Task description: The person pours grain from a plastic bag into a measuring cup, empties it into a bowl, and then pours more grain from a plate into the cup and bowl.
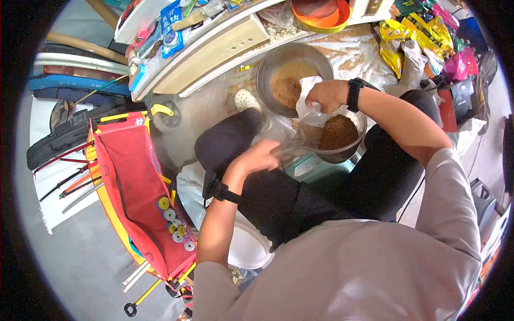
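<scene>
A round, clear-sided scoop (326, 151) holding dark brown granules (338, 134) is over my lap. My left hand (261, 156) is closed at its left side, around what looks like a see-through handle. My right hand (327, 96) pinches a white plastic bag (309, 88) above the scoop's far rim, and part of the bag hangs down toward the granules. Just beyond, a wide metal basin (263, 80) on the floor holds light brown grains (293, 77). A pale green stool or box (300, 167) shows beneath the scoop, between my legs.
An orange basin (327, 21) is on the floor at the back. Yellow packets (423, 35) and other bags are heaped at back right. A long red bag (126, 171) with line spools lies on my left. A cluttered white shelf edge (214, 51) runs along the back left.
</scene>
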Motion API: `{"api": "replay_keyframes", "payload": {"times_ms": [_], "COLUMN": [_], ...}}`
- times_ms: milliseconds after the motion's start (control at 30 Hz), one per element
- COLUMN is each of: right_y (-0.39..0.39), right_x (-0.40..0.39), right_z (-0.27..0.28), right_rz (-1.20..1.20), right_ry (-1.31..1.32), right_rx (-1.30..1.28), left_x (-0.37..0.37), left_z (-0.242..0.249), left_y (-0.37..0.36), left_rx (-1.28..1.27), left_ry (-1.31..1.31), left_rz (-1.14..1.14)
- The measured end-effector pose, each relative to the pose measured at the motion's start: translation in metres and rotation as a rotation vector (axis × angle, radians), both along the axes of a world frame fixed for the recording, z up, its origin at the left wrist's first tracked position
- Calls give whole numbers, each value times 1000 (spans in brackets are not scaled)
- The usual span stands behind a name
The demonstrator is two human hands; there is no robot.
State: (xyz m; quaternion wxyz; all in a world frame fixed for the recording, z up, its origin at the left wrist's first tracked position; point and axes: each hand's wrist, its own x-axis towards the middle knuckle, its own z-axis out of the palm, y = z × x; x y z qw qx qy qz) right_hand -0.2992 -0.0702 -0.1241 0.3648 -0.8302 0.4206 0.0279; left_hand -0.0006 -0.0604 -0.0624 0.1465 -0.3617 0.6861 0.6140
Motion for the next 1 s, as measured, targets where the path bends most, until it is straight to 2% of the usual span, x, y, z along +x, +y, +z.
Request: {"api": "replay_keyframes", "payload": {"times_ms": [100, 267, 467, 567, 633, 767, 800, 1000], "right_y": [3, 4, 6, 7, 4, 10, 12, 18], "right_x": [2, 7, 10, 10, 12, 11, 11, 9], "right_z": [-5, 0, -31, -39, -33, -18, -20, -44], "right_rz": [-12, -17, 10, 12, 130, 124, 99, 111], "right_ry": [7, 38, -7, -49, 3, -12, -9, -36], "right_rx": [27, 57, -8, 32, 147, 233, 215, 115], "left_x": [-6, 0, -3, -1, -2, -7, -8, -10], "left_z": [11, 0, 5, 1, 0, 8, 7, -2], "left_y": [-2, -1, 0, -1, -2, -7, -7, -6], "left_rx": [88, 93, 170, 192, 187, 329, 404, 464], "left_ry": [-96, -86, -126, -154, -150, -215, -207, -278], "left_rz": [3, 53, 149, 148, 121, 72, 69, 123]}}
